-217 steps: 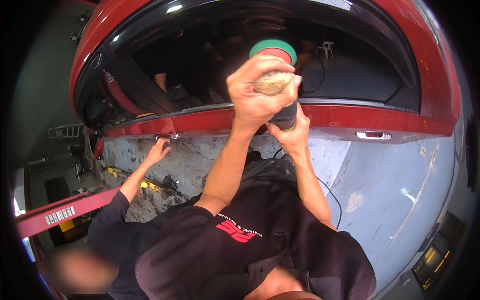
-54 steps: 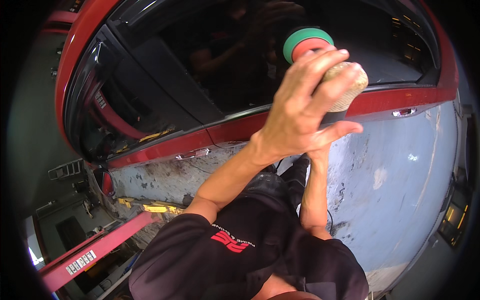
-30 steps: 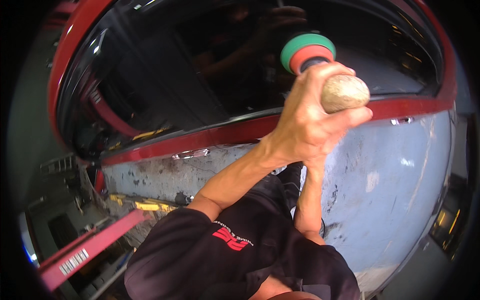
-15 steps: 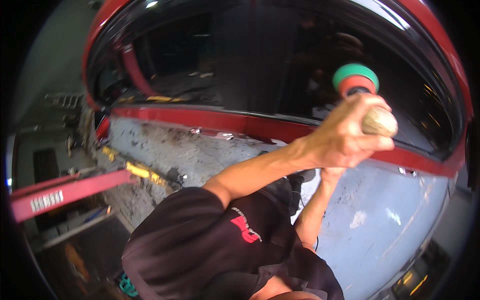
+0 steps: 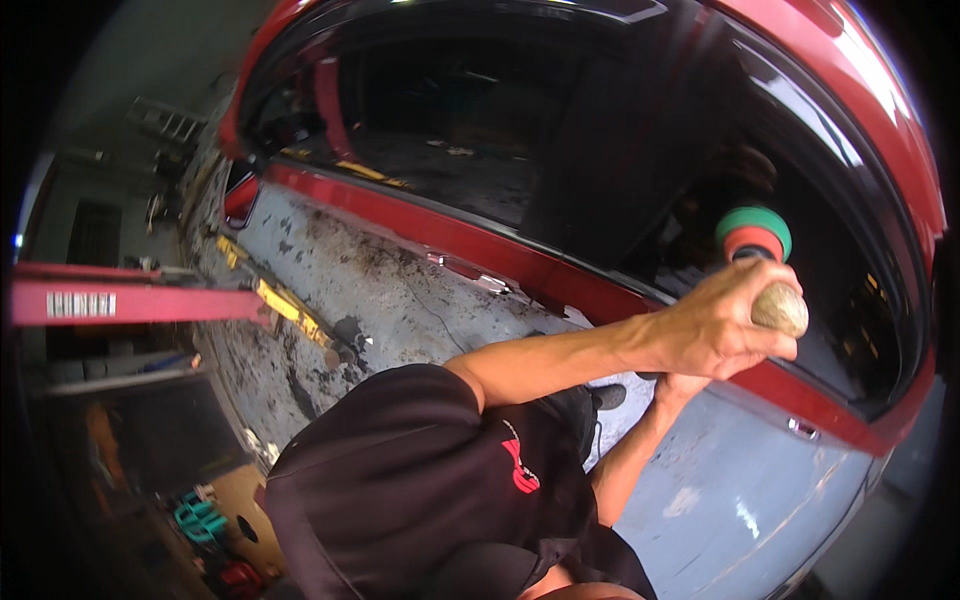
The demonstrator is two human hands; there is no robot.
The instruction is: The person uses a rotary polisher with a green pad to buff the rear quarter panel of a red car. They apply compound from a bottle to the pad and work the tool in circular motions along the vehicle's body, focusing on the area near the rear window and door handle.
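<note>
Compared with the picture from half a second ago, the whole view has swung round, and the polisher sits lower and farther right in it. A red car [image 5: 600, 295] curves across the upper part, its dark side windows [image 5: 440, 130] full of reflections. Below it spreads a stained blue-grey floor [image 5: 720, 500]. A red beam [image 5: 170, 305] comes in from the left, ending near a yellow bar [image 5: 295, 312]. The polisher [image 5: 750, 240] is at the right-hand part of the windows, its green pad toward the glass; actual contact can't be made out. The left hand [image 5: 720, 320] is wrapped around the polisher's rounded tan head [image 5: 780, 310]. The right hand [image 5: 685, 385], just beneath, is mostly hidden, so its grip can't be told. A small door handle [image 5: 803, 430] shows beyond.
</note>
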